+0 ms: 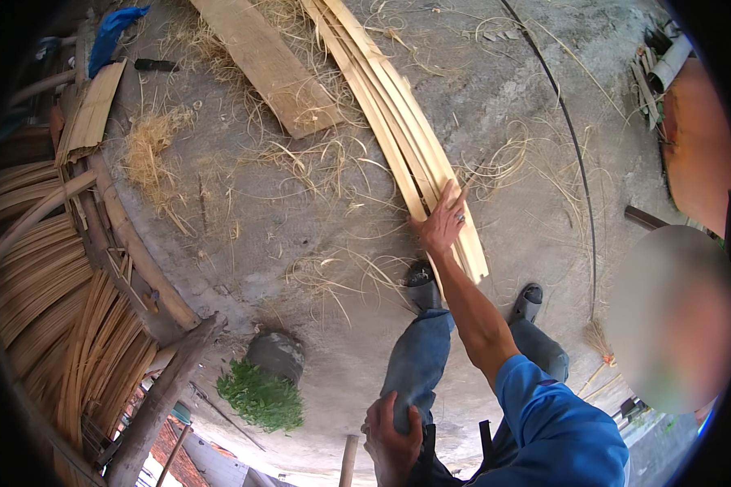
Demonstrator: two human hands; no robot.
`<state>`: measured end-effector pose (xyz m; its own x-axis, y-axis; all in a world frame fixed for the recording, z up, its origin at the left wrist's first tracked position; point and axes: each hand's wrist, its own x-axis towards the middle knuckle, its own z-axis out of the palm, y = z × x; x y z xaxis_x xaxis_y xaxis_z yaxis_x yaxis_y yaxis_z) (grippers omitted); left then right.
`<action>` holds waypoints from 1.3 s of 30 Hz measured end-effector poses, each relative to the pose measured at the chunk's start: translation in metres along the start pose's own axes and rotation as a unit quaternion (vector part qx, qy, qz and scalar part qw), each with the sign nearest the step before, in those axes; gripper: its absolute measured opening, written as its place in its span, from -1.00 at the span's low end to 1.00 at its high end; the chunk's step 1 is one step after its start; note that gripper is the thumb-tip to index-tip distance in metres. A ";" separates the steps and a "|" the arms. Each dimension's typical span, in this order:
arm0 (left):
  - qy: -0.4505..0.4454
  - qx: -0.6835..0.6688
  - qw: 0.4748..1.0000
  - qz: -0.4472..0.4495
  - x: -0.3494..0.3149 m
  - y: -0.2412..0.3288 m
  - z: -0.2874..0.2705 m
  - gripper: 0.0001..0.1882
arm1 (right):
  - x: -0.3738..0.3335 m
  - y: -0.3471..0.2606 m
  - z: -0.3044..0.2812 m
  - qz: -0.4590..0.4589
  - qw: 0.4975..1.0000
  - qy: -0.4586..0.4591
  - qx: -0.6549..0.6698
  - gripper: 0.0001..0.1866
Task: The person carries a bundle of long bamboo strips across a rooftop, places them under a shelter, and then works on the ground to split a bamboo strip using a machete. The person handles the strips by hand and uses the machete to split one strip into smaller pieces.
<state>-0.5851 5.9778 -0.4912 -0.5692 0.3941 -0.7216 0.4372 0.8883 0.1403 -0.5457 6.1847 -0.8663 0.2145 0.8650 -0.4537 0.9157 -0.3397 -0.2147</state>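
Note:
Several long, pale wooden or bamboo strips (398, 134) lie side by side on the concrete floor, running from the top of the view to near my feet. My right hand (442, 226) reaches down across their near end. Its fingers are spread over the top and the thumb is at the left edge; a ring shows on one finger. At my left knee, my left hand (394, 438) rests against the jeans (418, 357), fingers bent and thumb apart, with nothing seen in it.
A wide plank (272, 69) lies left of the strips among curly shavings (321, 166). Stacked slats (41, 268) sit behind timber rails on the left. Green leaves (260, 395) lie beside a dark container (276, 355). A black cable (573, 138) crosses the floor at right, near a blurred area.

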 end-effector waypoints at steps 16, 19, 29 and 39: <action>-0.022 0.044 0.999 0.005 -0.040 -0.014 0.019 -0.53 | 0.029 0.013 -0.299 -0.105 0.979 -0.144 0.099 -0.26; -0.060 0.050 0.997 0.023 -0.052 -0.018 0.029 -0.47 | -0.036 -0.014 -0.455 -0.152 0.976 -0.094 0.121 -0.22; -0.274 -0.237 0.917 0.166 0.025 0.067 0.026 -0.21 | -0.293 0.240 -0.596 -0.072 0.983 -0.161 -0.050 -0.25; -0.359 -0.605 0.698 -0.134 -0.013 0.223 -0.077 0.14 | -0.412 0.221 -0.695 -0.085 0.977 -0.192 0.037 -0.25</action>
<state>-0.5333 6.1890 -0.3982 0.1673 0.3418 -0.9247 -0.7727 0.6281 0.0924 -0.1952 6.0097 -0.1255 -0.0947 0.7138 -0.6939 0.8970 -0.2413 -0.3705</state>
